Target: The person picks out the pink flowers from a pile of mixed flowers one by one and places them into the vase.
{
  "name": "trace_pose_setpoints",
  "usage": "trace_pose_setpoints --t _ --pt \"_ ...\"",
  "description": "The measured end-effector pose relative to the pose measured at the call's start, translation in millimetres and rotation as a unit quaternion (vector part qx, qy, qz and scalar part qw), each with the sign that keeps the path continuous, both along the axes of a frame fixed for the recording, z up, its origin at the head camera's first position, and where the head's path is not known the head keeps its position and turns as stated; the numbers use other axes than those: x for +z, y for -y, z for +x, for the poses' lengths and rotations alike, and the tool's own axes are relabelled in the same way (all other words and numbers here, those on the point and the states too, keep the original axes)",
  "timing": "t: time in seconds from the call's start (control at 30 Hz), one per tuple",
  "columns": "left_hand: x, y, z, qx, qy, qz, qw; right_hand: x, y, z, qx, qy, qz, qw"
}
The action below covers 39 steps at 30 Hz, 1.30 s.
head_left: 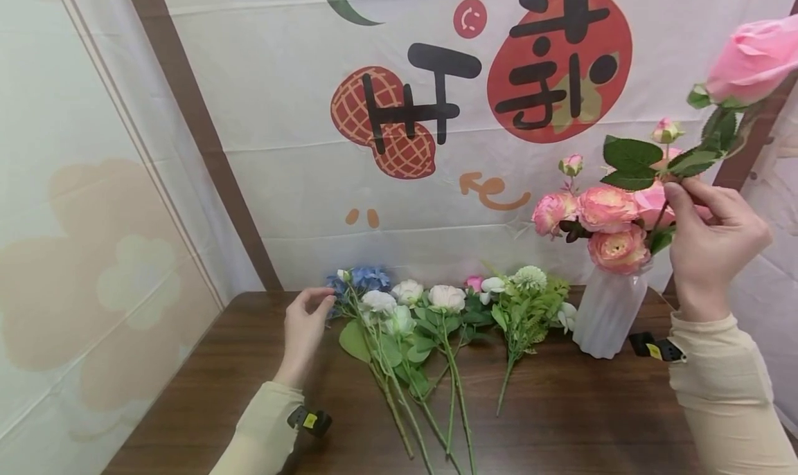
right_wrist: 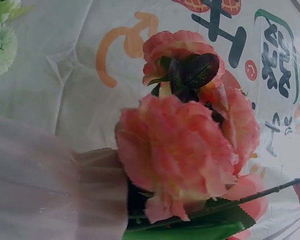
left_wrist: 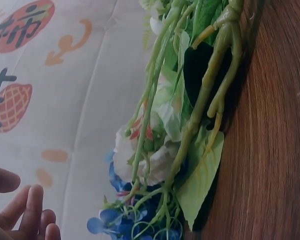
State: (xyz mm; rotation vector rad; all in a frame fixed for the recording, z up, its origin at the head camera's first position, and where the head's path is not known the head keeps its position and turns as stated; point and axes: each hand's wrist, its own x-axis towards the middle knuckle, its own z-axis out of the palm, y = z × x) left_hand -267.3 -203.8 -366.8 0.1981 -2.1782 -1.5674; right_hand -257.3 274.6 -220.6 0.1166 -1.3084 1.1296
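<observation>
My right hand [head_left: 717,243] pinches the stem of a large pink rose [head_left: 756,63] between thumb and fingers, above a white ribbed vase [head_left: 609,316]. In the right wrist view the stem [right_wrist: 262,193] slants down past the ruffled pink flowers [right_wrist: 175,145] toward the vase mouth; its lower end is hidden. Several pink flowers and small buds stand in the vase. At the far left of the laid-out flowers, my left hand [head_left: 307,329] is held beside the blue flowers [head_left: 368,279]. The left wrist view shows its fingers [left_wrist: 34,207] loosely bent, holding nothing.
White roses [head_left: 446,298] on long stems lie across the brown table [head_left: 561,419], stems toward the front. A green spray with a round pale bloom [head_left: 530,278] lies left of the vase. Behind the table hangs a printed cloth [head_left: 274,184].
</observation>
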Motion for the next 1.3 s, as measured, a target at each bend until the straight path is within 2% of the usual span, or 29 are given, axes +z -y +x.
trace_pose_setpoints --t 0.17,0.33,0.5,0.6,0.73,0.97,1.1,1.3 --pt "0.2 1.8 1.1 0.009 0.007 -0.007 0.9999 0.8 4 4.7 -0.007 -0.006 -0.022 0.9997" --pt "-0.4 2.1 1.9 0.004 0.011 -0.007 0.9999 0.6 7 8.8 -0.012 0.017 -0.021 0.9996" --pt "-2.1 3.4 1.5 -0.002 0.01 -0.006 0.9999 -9.0 -4 -1.1 0.015 0.019 -0.02 0.9995" --pt "-3.3 4.3 1.0 0.001 0.01 -0.012 0.9999 -14.3 -8 -5.1 0.012 0.025 -0.011 0.9995" --pt "-4.1 7.1 1.6 0.002 0.016 -0.033 0.9993 -18.9 -10 -5.6 -0.018 0.05 0.003 0.9986" --pt "-3.1 14.7 9.3 -0.009 0.031 -0.089 0.9955 -24.4 -15 -7.7 -0.035 0.048 0.012 0.9981" --pt "-5.5 19.8 11.2 -0.016 0.04 -0.112 0.9928 -26.7 -16 -6.6 -0.058 0.068 0.032 0.9955" --pt "-9.4 26.7 13.2 -0.012 0.039 -0.141 0.9892 -27.2 -12 -3.0 -0.061 0.112 0.008 0.9918"
